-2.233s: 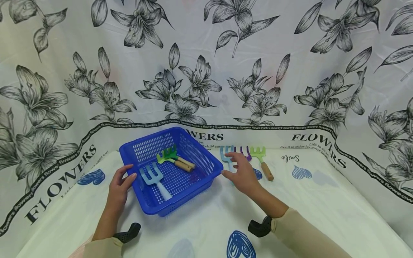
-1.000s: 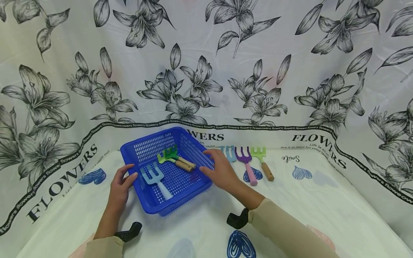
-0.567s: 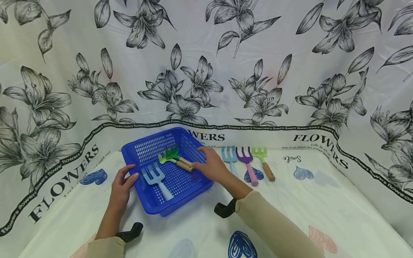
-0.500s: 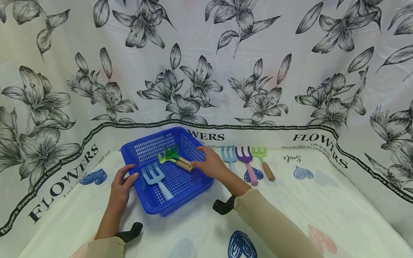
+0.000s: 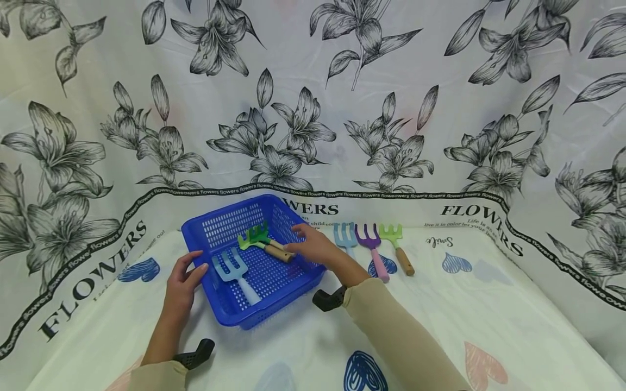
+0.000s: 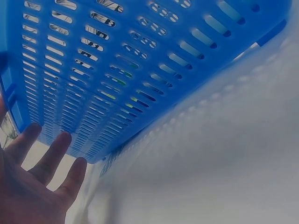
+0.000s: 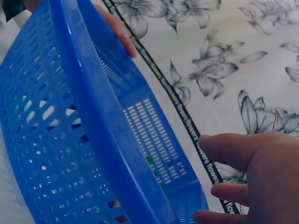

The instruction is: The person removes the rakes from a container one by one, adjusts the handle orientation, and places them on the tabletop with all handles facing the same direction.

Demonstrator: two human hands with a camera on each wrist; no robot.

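Note:
A blue perforated plastic basket (image 5: pixel 214 301) stands tilted in my view at the left. My left hand (image 5: pixel 183 279) rests at its left rim, thumb and fingertips against the edge; the left wrist view shows the other fingers (image 6: pixel 53 158) spread beside the outer wall. Inside lie a light blue hand fork (image 5: pixel 250 291) and two green hand forks (image 5: pixel 275 251) with wooden handles. My right hand (image 5: pixel 320 251) reaches over the right rim, fingers apart and holding nothing, its thumb tip overlapping the wooden handle ends in the head view.
On the white cloth right of the basket lie a light blue hand fork (image 5: pixel 345 237), a purple one (image 5: pixel 374 251) with a pink handle and a light green one (image 5: pixel 404 261) with a wooden handle. A flower-printed curtain (image 5: pixel 391 60) hangs behind.
My right hand has moved left from beside the forks on the cloth, across the right rim and over the basket's inside. The left hand and the basket have stayed put.

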